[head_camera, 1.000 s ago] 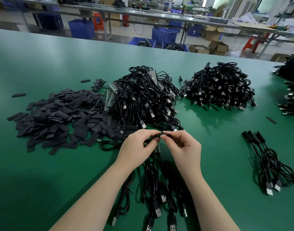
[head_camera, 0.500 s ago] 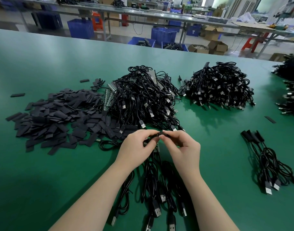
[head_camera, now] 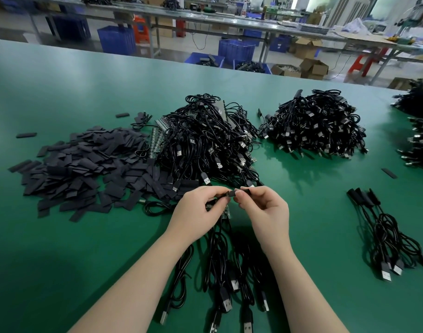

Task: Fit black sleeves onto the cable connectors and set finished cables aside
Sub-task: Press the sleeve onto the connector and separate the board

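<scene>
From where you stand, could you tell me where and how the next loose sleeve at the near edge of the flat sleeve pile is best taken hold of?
Pinch a sleeve at the pile's near edge by one short end, coming from the near side with the left hand. It lies flat and alone on the green table, its end clear of the sleeve pile, so fingers can probably slip under it without dragging others.

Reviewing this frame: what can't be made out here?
Head view only:
- How far the sleeve sits on the connector: fingers cover the joint.
- Cable ends under the forearms: hidden.
- Right-edge cable pile: cut off by the frame.
- Far benches: blurred.
</scene>
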`<state>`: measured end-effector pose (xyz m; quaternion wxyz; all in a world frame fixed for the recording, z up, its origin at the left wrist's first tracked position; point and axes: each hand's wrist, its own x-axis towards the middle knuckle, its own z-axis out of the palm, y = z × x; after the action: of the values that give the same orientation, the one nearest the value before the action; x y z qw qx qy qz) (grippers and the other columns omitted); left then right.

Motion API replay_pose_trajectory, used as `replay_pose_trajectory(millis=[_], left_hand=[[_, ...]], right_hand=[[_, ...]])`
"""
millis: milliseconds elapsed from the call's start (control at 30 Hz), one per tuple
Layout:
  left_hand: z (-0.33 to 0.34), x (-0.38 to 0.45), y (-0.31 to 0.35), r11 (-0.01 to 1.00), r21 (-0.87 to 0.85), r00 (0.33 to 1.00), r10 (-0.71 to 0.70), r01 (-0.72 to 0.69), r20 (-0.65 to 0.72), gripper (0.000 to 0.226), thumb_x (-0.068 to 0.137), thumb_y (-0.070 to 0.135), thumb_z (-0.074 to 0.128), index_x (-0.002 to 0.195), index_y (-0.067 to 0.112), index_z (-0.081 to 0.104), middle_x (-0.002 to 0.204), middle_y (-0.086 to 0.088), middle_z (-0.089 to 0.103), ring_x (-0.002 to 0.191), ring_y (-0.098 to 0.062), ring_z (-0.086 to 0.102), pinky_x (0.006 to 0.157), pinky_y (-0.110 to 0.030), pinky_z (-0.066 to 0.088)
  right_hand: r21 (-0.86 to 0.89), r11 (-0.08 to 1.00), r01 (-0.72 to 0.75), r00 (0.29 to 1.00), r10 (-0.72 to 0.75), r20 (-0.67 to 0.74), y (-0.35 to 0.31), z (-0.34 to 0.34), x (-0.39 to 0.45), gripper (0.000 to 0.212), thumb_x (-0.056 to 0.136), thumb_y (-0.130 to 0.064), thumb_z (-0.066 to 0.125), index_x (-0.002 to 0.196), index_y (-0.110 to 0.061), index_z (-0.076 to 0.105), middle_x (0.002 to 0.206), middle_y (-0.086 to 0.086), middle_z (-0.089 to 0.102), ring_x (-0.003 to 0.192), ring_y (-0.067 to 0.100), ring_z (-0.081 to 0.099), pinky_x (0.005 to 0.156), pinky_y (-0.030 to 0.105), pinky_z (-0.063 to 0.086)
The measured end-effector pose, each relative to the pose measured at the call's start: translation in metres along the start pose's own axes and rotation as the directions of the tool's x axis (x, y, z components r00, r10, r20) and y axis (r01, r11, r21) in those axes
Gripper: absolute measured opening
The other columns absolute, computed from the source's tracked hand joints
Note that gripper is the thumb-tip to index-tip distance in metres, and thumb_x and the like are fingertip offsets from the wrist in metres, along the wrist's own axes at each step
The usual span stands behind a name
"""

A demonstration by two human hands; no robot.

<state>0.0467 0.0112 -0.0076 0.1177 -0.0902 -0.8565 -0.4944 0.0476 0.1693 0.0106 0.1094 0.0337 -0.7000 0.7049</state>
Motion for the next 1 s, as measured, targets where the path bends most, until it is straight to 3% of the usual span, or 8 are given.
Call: replay_pose_trajectory(millis=[267, 600, 800, 1000], left_hand=[[0.001, 0.000, 0.001, 1.000, 0.001, 1.000, 0.011, -0.011, 0.011, 0.026, 0.087, 0.044, 0.055, 0.112, 0.047, 0.063, 0.105, 0.024, 0.067, 0.102, 0.005, 0.061, 0.087, -0.030, 0.054], [-0.001, 0.000, 0.000, 1.000, -0.013, 1.000, 0.008, -0.007, 0.011, 0.028, 0.090, 0.029, 0.068, 0.117, 0.035, 0.070, 0.110, 0.019, 0.069, 0.104, 0.006, 0.060, 0.091, -0.028, 0.052], [-0.002, -0.001, 0.003, 0.999, -0.045, 1.000, 0.008, -0.008, 0.014, 0.028, 0.089, 0.032, 0.070, 0.115, 0.041, 0.068, 0.109, 0.023, 0.068, 0.104, 0.009, 0.060, 0.092, -0.024, 0.052], [-0.002, 0.000, 0.006, 0.993, -0.122, 1.000, 0.003, -0.004, -0.008, 0.027, 0.088, 0.024, 0.070, 0.108, 0.041, 0.070, 0.103, 0.026, 0.070, 0.100, 0.006, 0.064, 0.090, -0.026, 0.053]], right_hand=[[-0.003, 1.000, -0.009, 1.000, 0.009, 0.011, 0.002, 0.000, 0.000, 0.035, 0.083, -0.005, 0.076, 0.073, -0.038, 0.073, 0.085, -0.005, 0.076, 0.084, 0.023, 0.073, 0.082, 0.034, 0.058], [-0.015, 0.999, -0.049, 0.998, 0.050, 0.045, 0.003, -0.005, 0.003, 0.020, 0.083, -0.012, 0.078, 0.079, -0.032, 0.075, 0.085, 0.005, 0.075, 0.082, 0.020, 0.072, 0.078, 0.031, 0.059], [0.055, 0.993, -0.105, 0.991, 0.100, 0.086, 0.004, -0.010, 0.006, 0.017, 0.086, -0.011, 0.075, 0.080, -0.027, 0.076, 0.083, 0.002, 0.076, 0.082, 0.016, 0.074, 0.072, 0.021, 0.057], [0.051, 0.994, -0.099, 0.989, 0.093, 0.117, 0.007, -0.010, 0.006, 0.019, 0.086, -0.013, 0.076, 0.081, -0.031, 0.075, 0.083, -0.002, 0.076, 0.080, 0.014, 0.072, 0.075, 0.025, 0.058]])
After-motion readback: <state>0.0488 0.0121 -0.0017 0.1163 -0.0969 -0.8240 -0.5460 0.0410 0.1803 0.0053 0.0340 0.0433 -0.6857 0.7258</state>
